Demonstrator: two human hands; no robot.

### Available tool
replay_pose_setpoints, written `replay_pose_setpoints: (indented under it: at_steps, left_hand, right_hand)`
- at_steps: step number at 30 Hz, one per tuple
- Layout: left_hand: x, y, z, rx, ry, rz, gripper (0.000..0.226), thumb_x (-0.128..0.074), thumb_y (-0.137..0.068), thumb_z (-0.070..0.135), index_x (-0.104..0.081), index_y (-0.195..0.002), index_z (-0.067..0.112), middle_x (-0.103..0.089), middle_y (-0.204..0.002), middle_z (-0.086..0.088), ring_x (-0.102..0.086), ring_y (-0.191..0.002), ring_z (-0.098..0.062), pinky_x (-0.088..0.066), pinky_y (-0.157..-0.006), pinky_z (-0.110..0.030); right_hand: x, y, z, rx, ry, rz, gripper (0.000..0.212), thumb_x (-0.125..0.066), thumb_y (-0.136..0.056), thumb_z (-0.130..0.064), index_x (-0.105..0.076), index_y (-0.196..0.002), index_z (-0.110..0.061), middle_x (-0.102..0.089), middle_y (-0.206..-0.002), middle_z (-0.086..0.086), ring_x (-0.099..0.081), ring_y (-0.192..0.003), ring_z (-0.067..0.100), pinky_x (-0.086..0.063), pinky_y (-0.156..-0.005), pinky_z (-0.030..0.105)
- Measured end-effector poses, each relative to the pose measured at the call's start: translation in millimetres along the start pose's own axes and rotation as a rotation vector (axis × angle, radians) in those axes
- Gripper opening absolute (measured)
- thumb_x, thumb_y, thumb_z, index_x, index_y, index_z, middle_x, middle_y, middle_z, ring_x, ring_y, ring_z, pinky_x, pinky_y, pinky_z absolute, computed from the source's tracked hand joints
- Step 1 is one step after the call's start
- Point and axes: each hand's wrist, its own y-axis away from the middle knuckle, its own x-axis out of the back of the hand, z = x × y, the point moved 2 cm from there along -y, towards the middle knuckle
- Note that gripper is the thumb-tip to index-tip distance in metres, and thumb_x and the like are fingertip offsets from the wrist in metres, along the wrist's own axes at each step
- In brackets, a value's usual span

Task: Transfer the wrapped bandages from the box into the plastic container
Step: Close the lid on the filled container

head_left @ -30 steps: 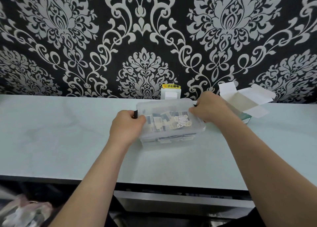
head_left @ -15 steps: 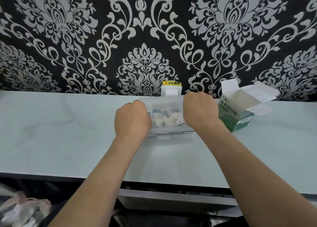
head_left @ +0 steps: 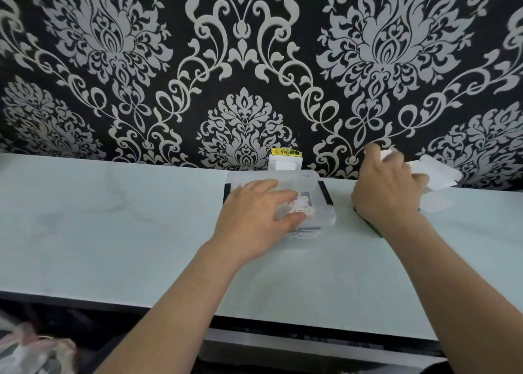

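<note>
The plastic container [head_left: 322, 218] is sitting on the pale counter [head_left: 113, 218], just in front of the wall and a little right of centre, with its clear lid [head_left: 285, 178] lying on top and a black latch [head_left: 325, 192] showing on each side. The wrapped bandages [head_left: 307, 233] are lying inside it, showing through the front wall in a flat stack. A cartoon sticker [head_left: 298, 206] is sitting on the lid.

The left hand [head_left: 254, 212] is resting flat on that lid, palm down. Its fingers [head_left: 280, 198] are lying straight and spread across the clear plastic, gripping nothing, with the thumb lying along the near edge of the lid.

Over to the right, just beside the container, the box [head_left: 433, 173] is standing with its white flaps sticking out open and a strip of green edge peeking out under the wrist. The right hand [head_left: 387, 187] is hovering over it and covering most of it. Its fingertips are reaching toward the far flap, but they are blurred, so I cannot tell whether they are grasping it or only touching.

Behind all this, a black wallpaper [head_left: 240, 62] with silver damask is filling the wall. A small white socket cover [head_left: 285, 165] with a yellow warning label [head_left: 286, 152] is sitting right behind the container. Down at the bottom left, below the counter edge, a crumpled clear plastic bag [head_left: 28, 351] is showing.
</note>
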Motion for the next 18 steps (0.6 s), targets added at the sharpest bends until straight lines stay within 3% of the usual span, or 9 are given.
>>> replay_pose_setpoints:
  at_steps: [4,8,11,14,15,16,18]
  left_hand:
    - [2.7,-4.0,-4.0,0.003,0.041,-0.002,0.050,-0.049,-0.089,0.063,-0.049,-0.135,0.045,-0.034,-0.154,0.008,-0.028,-0.141,-0.012,-0.021,-0.116,-0.035]
    - [5.8,-5.5,-8.0,0.025,0.060,0.014,0.050,-0.053,-0.088,0.061,-0.052,-0.134,0.042,-0.037,-0.153,0.006,-0.030,-0.140,-0.013,-0.023,-0.115,-0.032]
    - [8.0,-2.4,-11.6,0.021,0.148,0.091,0.044,-0.057,-0.090,0.051,-0.059,-0.130,0.032,-0.049,-0.144,0.005,-0.041,-0.132,-0.013,-0.029,-0.106,-0.023]
    - [20.2,3.6,-18.9,0.137,0.521,0.271,0.029,-0.057,-0.094,0.036,-0.067,-0.120,0.025,-0.063,-0.121,0.015,-0.055,-0.110,-0.001,-0.033,-0.080,0.002]
    - [26.8,5.5,-22.5,0.179,0.680,0.327,0.028,-0.059,-0.094,0.036,-0.067,-0.118,0.025,-0.064,-0.115,0.017,-0.058,-0.108,0.001,-0.034,-0.080,0.005]
    - [34.7,8.1,-25.8,0.203,0.833,0.365,0.033,-0.061,-0.091,0.038,-0.065,-0.121,0.024,-0.064,-0.115,0.018,-0.059,-0.109,0.002,-0.038,-0.085,0.002]
    - [49.0,13.1,-33.4,0.228,1.053,0.376,0.062,-0.062,-0.078,0.053,-0.056,-0.132,0.022,-0.062,-0.121,0.016,-0.058,-0.113,0.000,-0.046,-0.101,-0.021]
  right_hand:
    - [-12.0,-2.5,11.9,-0.013,0.051,-0.081,0.029,-0.046,-0.077,0.001,-0.042,-0.103,-0.011,-0.046,-0.066,0.004,-0.048,-0.070,0.030,-0.032,-0.080,0.041]
    - [-1.9,-3.6,7.9,0.030,-0.012,0.063,0.043,-0.055,-0.076,-0.001,-0.051,-0.116,-0.015,-0.053,-0.076,0.004,-0.053,-0.072,0.029,-0.030,-0.081,0.039]
    - [19.5,4.3,-12.2,0.195,-0.114,0.204,0.057,-0.057,-0.078,0.004,-0.046,-0.129,-0.019,-0.065,-0.080,0.006,-0.065,-0.073,0.031,-0.027,-0.084,0.036]
    - [38.8,17.6,-42.2,0.373,-0.200,0.294,0.071,-0.053,-0.072,0.014,-0.044,-0.134,-0.021,-0.073,-0.088,0.012,-0.067,-0.073,0.033,-0.020,-0.077,0.033]
    - [40.2,22.3,-52.9,0.426,-0.228,0.298,0.073,-0.053,-0.070,0.016,-0.044,-0.134,-0.019,-0.074,-0.092,0.012,-0.067,-0.075,0.035,-0.020,-0.077,0.033]
    - [40.9,27.7,-64.0,0.482,-0.251,0.298,0.072,-0.055,-0.069,0.017,-0.047,-0.132,-0.017,-0.074,-0.092,0.013,-0.067,-0.075,0.035,-0.021,-0.076,0.033]
    - [37.5,37.1,-84.8,0.592,-0.274,0.310,0.063,-0.063,-0.069,0.014,-0.051,-0.124,-0.014,-0.074,-0.087,0.013,-0.066,-0.068,0.034,-0.026,-0.076,0.034]
